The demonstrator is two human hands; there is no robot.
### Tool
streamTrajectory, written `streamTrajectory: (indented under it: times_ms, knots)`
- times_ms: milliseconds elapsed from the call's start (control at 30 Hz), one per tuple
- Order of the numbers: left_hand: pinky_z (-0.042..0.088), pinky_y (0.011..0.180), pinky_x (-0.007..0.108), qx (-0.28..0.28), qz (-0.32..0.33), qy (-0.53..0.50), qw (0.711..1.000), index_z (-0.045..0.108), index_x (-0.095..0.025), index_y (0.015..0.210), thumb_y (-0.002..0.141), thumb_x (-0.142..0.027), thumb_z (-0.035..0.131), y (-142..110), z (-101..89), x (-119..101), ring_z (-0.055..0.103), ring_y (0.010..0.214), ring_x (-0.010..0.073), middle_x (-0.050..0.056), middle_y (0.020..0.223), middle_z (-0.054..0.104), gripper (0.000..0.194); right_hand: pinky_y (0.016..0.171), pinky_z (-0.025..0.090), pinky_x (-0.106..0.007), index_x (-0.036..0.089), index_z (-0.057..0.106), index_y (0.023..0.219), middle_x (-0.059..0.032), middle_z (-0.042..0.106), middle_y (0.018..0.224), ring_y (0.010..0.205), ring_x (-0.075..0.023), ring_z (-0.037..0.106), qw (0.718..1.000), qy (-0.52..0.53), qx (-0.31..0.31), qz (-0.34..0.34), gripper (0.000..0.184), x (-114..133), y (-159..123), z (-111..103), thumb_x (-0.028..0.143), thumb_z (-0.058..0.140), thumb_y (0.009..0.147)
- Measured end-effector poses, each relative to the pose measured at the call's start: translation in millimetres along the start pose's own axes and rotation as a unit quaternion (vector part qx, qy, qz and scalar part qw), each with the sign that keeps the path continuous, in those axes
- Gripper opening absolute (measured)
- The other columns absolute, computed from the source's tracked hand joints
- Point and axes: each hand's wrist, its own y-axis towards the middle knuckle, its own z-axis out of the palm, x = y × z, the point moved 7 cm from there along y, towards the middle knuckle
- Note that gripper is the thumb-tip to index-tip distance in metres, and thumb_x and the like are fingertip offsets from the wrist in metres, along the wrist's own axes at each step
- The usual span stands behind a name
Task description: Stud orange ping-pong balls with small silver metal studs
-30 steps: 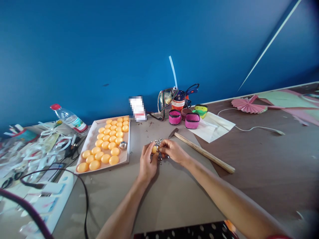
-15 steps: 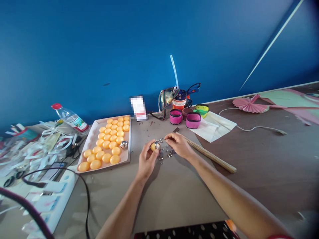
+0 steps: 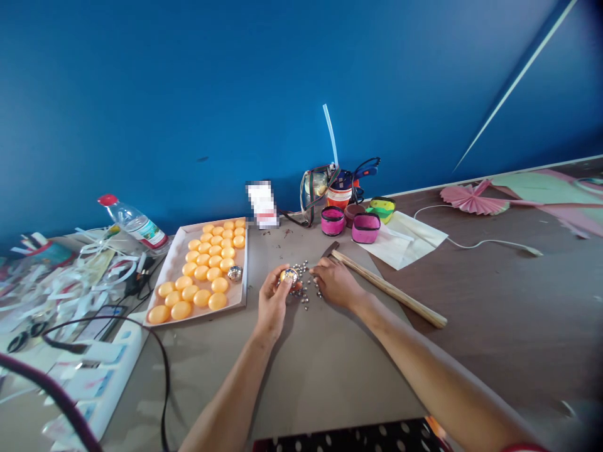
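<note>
Left hand [image 3: 273, 298] has its fingers closed round the ball [image 3: 288, 275], thumb on the near side, gap only as wide as the ball; ball is orange with silver on part of it, held just left of the beads [image 3: 305, 292]. Right hand [image 3: 336, 282] is palm down, fingers bent with tips at the right edge of the beads; can't tell how far open they are or if they pinch one, the hand covers that spot. Beads are small, silvery, loose between the two hands. Hammer [image 3: 386, 287] lies on the far right side of the right hand, head near the knuckles, wooden handle slanting back toward the near right. Tray [image 3: 173, 251] sits left of the left hand, orange balls [image 3: 201, 273] in it plus one silver ball [image 3: 234, 273] at its right side. Beyond the hammer: two pink bands [image 3: 365, 228], a yellow-green band [image 3: 382, 209], white paper [image 3: 402, 242]. Behind those, a jar [image 3: 315, 186] and an orange cup [image 3: 339, 198] by the wall. Far left: bottle [image 3: 141, 227] tilted, clutter [image 3: 94, 276], black cable [image 3: 166, 376]. Pink fan [image 3: 475, 198] far right. Worktop [image 3: 306, 383] is grey in the middle, brown wood on the right; wall [image 3: 226, 94] is blue.
</note>
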Motion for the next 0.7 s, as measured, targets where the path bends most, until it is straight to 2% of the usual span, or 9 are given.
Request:
streamTrajectory:
  times_ms: [233, 533, 700]
  knots:
    - [0.048, 0.072, 0.029, 0.005, -0.017, -0.073, 0.997, 0.059, -0.021, 0.103, 0.073, -0.032, 0.064, 0.5, 1.3, 1.7, 0.062, 0.069, 0.0109, 0.001, 0.091, 0.061, 0.032, 0.075, 0.033, -0.025, 0.017, 0.061, 0.085, -0.0066, 0.062, 0.088, 0.087, -0.0161, 0.056, 1.0, 0.019, 0.002, -0.009, 0.018, 1.8, 3.4, 2.8, 0.013, 0.043, 0.083]
    - [0.049, 0.072, 0.029, -0.005, -0.018, -0.112, 0.994, 0.058, -0.019, 0.102, 0.072, -0.031, 0.065, 1.9, 0.4, 0.3, 0.061, 0.069, 0.011, 0.0, 0.084, 0.061, 0.033, 0.072, 0.035, -0.024, 0.014, 0.059, 0.09, -0.0096, 0.061, 0.091, 0.083, -0.0163, 0.057, 1.0, 0.011, -0.006, -0.003, 0.018, -2.3, 3.8, 1.8, 0.01, 0.043, 0.082]
    - [0.048, 0.078, 0.032, 0.008, -0.014, -0.119, 0.993, 0.058, -0.02, 0.105, 0.074, -0.031, 0.063, 2.5, 1.8, 3.1, 0.062, 0.072, 0.0115, 0.001, 0.087, 0.062, 0.034, 0.068, 0.036, -0.024, 0.015, 0.059, 0.081, -0.0078, 0.061, 0.082, 0.077, -0.0154, 0.057, 1.0, 0.024, -0.011, 0.003, 0.017, -5.5, 4.3, 2.1, 0.012, 0.042, 0.082]
